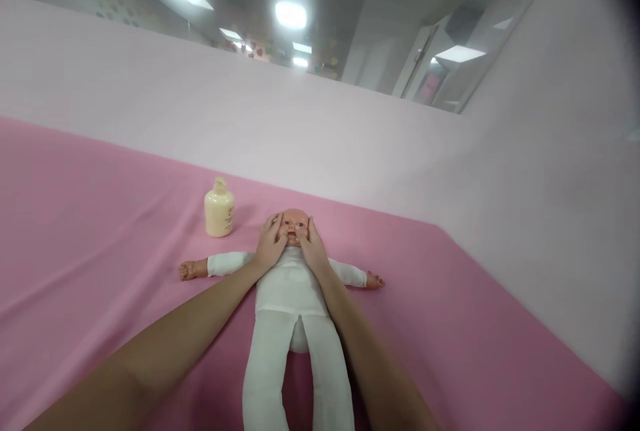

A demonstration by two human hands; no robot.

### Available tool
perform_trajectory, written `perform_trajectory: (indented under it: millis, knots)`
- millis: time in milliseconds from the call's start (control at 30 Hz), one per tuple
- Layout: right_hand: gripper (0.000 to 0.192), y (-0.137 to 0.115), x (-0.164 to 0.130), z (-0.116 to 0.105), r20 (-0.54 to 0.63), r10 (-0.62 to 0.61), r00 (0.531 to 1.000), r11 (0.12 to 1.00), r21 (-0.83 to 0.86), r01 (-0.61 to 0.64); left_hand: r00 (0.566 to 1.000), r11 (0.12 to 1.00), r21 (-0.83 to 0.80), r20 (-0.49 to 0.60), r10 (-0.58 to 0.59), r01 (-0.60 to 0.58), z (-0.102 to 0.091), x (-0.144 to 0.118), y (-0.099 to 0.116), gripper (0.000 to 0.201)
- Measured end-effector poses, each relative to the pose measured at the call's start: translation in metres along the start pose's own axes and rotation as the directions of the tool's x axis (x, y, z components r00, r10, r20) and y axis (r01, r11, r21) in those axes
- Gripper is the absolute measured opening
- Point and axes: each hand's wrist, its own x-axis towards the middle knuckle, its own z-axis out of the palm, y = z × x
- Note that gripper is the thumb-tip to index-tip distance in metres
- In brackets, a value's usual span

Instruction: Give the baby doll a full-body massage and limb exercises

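A baby doll (293,291) in a white cloth suit lies on its back, arms stretched out to both sides and legs towards me. My left hand (271,242) cups the left side of its head, thumb by the mouth and fingers curved round the cheek and temple. On the other side my right hand (313,246) holds the head the same way, its thumb on the cheek beside the nose. The doll's eyes and mouth show between my thumbs. My forearms run along both sides of its body.
A cream pump bottle (219,213) stands up left of the doll's head. Pink cloth (125,218) with some creases covers the surface. A pale wall (320,131) rises behind it and at the right, with a mirror or glass pane (330,11) reflecting ceiling lights above.
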Motion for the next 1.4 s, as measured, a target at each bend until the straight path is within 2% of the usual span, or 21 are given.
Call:
perform_trajectory:
  millis: [67, 200, 267, 400, 567, 833, 1133, 1400]
  knots:
    - [0.09, 0.0, 0.0, -0.001, 0.007, -0.027, 1.0, 0.999, 0.018, 0.027, 1.0, 1.0, -0.008, 0.011, -0.005, 0.005, 0.001, 0.0, 0.001, 0.055]
    - [0.074, 0.0, 0.001, -0.003, 0.058, -0.183, 0.981, 0.983, 0.038, 0.181, 0.999, 0.999, -0.042, 0.034, 0.03, -0.028, 0.0, -0.001, 0.004, 0.053]
    - [0.069, 0.002, 0.002, -0.003, 0.078, -0.202, 0.976, 0.979, 0.054, 0.198, 0.998, 0.996, -0.076, 0.043, 0.052, -0.049, 0.0, -0.001, 0.005, 0.052]
    - [0.069, 0.002, 0.001, -0.003, 0.054, -0.154, 0.987, 0.986, 0.065, 0.151, 0.997, 0.99, -0.137, 0.066, 0.042, -0.032, -0.001, -0.001, 0.009, 0.052]
    - [0.081, -0.006, -0.003, -0.002, 0.004, -0.099, 0.995, 0.995, -0.032, 0.099, 0.996, 0.974, -0.225, 0.094, 0.012, 0.01, -0.003, -0.001, 0.012, 0.054]
    - [0.088, -0.009, -0.004, -0.002, -0.082, 0.011, 0.997, 0.994, -0.11, -0.02, 0.987, 0.958, -0.274, 0.152, -0.044, 0.085, -0.007, -0.002, 0.013, 0.051]
    - [0.084, -0.005, -0.006, -0.001, -0.12, -0.001, 0.993, 0.998, -0.066, -0.007, 0.97, 0.96, -0.256, 0.239, -0.05, 0.113, -0.014, -0.006, 0.011, 0.059]
    - [0.082, -0.003, -0.01, -0.002, -0.089, -0.029, 0.996, 0.999, -0.048, 0.025, 0.975, 0.968, -0.235, 0.219, -0.033, 0.086, -0.015, -0.007, 0.013, 0.056]
